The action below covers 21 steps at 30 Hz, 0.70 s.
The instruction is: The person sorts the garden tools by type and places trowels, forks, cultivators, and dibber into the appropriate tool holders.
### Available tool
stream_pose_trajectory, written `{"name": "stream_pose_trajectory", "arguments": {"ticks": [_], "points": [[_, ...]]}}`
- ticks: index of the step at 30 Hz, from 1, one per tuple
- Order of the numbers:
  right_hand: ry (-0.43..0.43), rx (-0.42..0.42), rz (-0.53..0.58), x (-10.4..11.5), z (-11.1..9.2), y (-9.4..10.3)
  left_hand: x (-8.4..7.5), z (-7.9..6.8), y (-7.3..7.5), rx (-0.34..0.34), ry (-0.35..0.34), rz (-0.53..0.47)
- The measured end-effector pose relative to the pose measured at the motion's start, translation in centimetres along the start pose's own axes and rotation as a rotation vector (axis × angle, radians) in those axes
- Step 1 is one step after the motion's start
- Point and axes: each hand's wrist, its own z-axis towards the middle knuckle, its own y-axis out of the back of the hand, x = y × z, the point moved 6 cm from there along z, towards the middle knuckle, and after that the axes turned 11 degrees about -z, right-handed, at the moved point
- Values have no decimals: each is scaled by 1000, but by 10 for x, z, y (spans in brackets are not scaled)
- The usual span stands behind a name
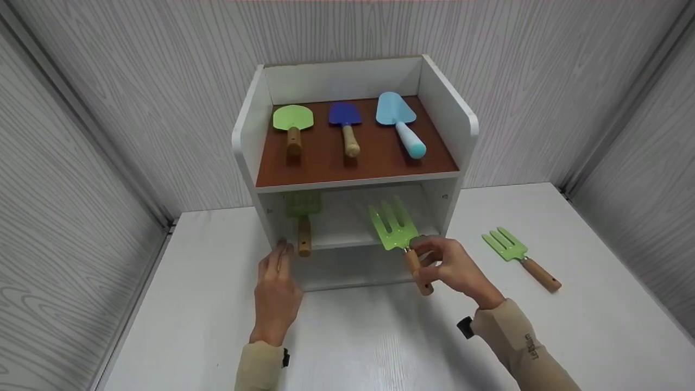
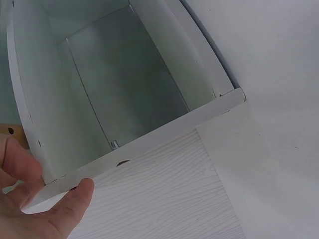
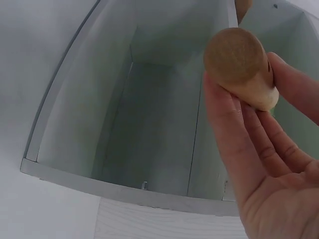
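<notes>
My right hand pinches the wooden handle of a green garden hand fork between thumb and fingers. Its three tines point into the right part of the middle compartment; in the right wrist view the round handle end faces the camera. At the left front edge of the white shelf unit, my left hand grips the side panel, thumb and finger on either side of it. Close beside that hand, a green flat-headed tool lies in the middle compartment, its wooden handle sticking out.
On the brown top shelf lie a green trowel, a dark blue trowel and a light blue scoop. A second green hand fork lies on the white table, right of the unit. Grey wood-grain walls surround the table.
</notes>
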Motion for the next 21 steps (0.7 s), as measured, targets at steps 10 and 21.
{"name": "stream_pose_trajectory", "arguments": {"ticks": [10,21], "points": [[-50,0,34,10,10,-2,1,0,-1,0,9,-3],[-111,-6,88,19,20,-4,2,0,-1,17,27,-1]]}}
